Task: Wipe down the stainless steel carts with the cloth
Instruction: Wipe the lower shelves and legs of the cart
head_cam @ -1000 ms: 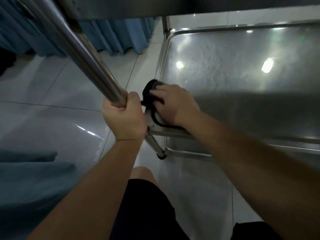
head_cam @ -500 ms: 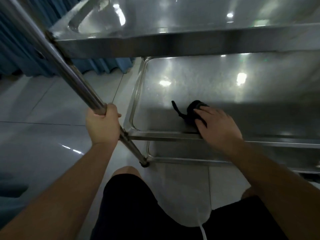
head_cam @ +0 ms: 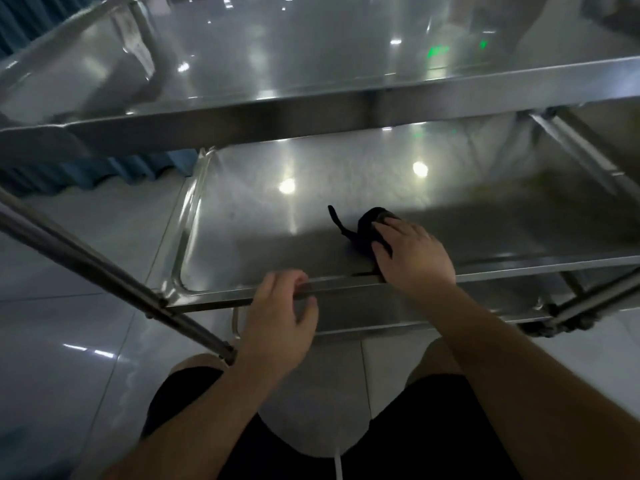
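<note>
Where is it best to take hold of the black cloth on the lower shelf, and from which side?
Grip the bunched main wad of the black cloth from above, probably as the right hand does now. The wad is thick and lies flat on the lower shelf; the thin tail at its left offers little hold.
</note>
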A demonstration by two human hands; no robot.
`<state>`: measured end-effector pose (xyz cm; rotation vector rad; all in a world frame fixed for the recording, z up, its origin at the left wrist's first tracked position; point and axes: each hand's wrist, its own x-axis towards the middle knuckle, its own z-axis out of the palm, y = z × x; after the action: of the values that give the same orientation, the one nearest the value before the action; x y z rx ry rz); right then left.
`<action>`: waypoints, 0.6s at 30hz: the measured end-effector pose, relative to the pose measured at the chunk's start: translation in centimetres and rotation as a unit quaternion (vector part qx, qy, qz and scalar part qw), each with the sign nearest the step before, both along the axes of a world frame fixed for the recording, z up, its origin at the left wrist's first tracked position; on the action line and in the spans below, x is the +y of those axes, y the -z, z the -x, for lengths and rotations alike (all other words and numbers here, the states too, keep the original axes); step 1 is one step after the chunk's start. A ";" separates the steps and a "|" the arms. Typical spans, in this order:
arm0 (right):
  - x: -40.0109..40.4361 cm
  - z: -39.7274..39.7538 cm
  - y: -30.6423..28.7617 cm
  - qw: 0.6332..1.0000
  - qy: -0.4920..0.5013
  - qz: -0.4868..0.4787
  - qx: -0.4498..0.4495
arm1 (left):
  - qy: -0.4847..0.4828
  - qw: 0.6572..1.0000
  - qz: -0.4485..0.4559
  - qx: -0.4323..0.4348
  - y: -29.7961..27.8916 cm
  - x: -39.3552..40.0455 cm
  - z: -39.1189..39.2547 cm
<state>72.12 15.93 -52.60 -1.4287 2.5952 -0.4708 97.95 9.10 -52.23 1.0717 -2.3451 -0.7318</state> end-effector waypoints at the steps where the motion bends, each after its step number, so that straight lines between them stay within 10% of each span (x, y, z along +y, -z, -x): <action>1: 1.0 1.1 0.1 1.000 0.010 0.003 0.006 | 0.024 1.000 0.017 -0.006 -0.5 -0.4 1.9; 18: 15.8 21.9 -0.7 0.980 0.196 -0.029 0.016 | -0.032 0.972 0.050 -0.229 2.0 -3.0 13.1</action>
<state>50.20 31.69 -51.92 -0.9099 2.8956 -0.4126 84.86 6.09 -54.22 1.3797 -2.6740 -0.3615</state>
